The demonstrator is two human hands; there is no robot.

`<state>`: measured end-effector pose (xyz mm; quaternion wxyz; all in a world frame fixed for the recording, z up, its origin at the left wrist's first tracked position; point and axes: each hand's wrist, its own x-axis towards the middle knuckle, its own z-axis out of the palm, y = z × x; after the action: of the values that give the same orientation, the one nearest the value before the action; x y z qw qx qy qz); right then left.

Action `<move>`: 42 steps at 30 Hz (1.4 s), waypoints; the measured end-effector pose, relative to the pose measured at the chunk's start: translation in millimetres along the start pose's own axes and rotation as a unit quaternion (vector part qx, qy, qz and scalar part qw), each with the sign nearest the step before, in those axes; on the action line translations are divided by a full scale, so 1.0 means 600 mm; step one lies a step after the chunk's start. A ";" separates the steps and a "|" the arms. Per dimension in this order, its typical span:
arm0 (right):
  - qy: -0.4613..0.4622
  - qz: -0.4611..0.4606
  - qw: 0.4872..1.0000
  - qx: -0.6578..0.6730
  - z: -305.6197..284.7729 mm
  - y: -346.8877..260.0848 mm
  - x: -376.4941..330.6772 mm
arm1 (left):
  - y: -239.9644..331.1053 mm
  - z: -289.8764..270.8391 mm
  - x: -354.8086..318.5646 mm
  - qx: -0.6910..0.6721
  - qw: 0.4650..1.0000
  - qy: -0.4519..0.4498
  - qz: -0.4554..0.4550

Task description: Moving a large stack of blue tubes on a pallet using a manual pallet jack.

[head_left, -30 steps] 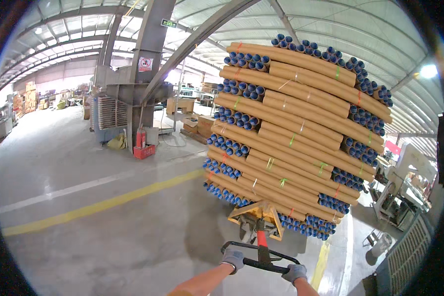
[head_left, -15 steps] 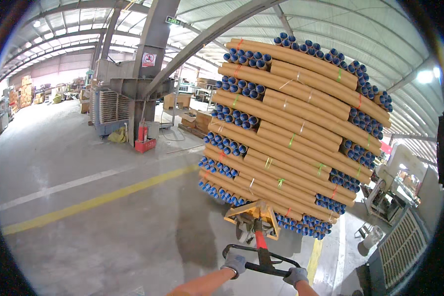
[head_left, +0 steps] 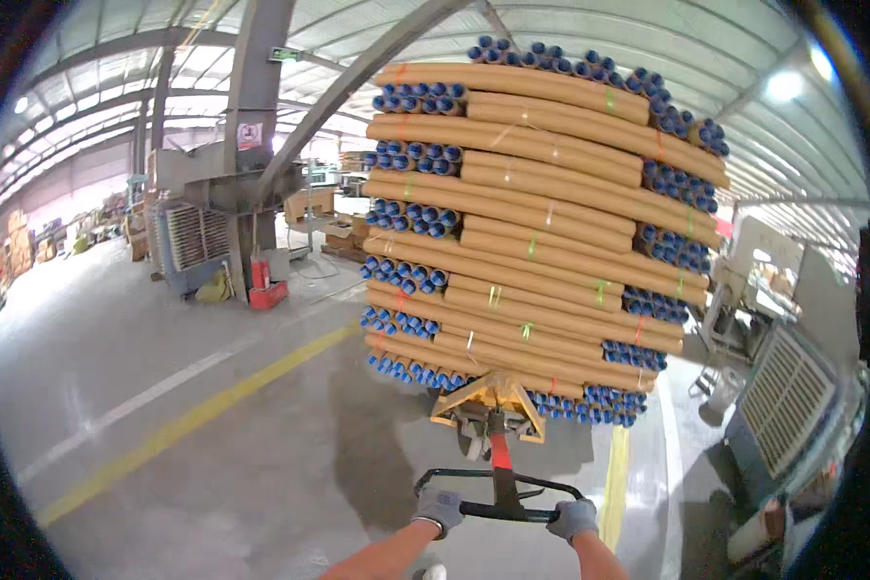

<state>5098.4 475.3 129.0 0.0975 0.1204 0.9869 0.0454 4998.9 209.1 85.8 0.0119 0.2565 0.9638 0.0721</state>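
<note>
A black loop handle (head_left: 498, 495) of a yellow pallet jack (head_left: 493, 411) sits at the lower centre of the view, joined to the jack's body by a red-and-black tiller that rises away from the person. The left hand (head_left: 440, 507), in a grey glove, is wrapped around the left part of the handle's near bar; the right hand (head_left: 572, 518), gloved likewise, is wrapped around the right part of the same bar. Both bare forearms enter from the lower edge. Beyond the jack stands a tall stack of long brown cardboard tubes (head_left: 532, 242), laid in alternating layers so that some show their sides and others their blue end caps; thin green, red and pale straps bind the bundles. The stack throws a dark shadow on the grey concrete floor (head_left: 213, 464) to its left. A yellow painted line (head_left: 203, 416) runs diagonally across the floor from lower left toward the stack, with a fainter white line beside it; a second yellow stripe lies on the floor just right of the jack. A grey steel column (head_left: 251, 145) stands at upper left, bearing a small square red-and-white sign (head_left: 249, 134) and, higher up, a small green rectangular sign (head_left: 282, 54). A red box-shaped object (head_left: 266, 287) rests at the column's base. A louvred grey cabinet (head_left: 783, 396) stands at right.
</note>
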 end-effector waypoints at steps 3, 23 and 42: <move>-0.018 0.001 1.000 -0.001 -0.009 0.003 0.003 | 0.001 -0.022 -0.007 0.007 1.000 0.004 -0.004; -0.057 0.066 0.996 0.020 -0.032 -0.240 0.049 | -0.262 -0.022 0.044 0.023 0.996 0.001 0.090; -0.046 0.053 0.995 0.073 -0.085 -0.273 0.072 | -0.342 0.041 0.107 -0.028 0.993 0.005 0.112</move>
<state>5009.5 324.0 152.5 0.1308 0.1810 0.9744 -0.0271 4843.7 67.9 32.4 0.0060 0.3616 0.9269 0.1009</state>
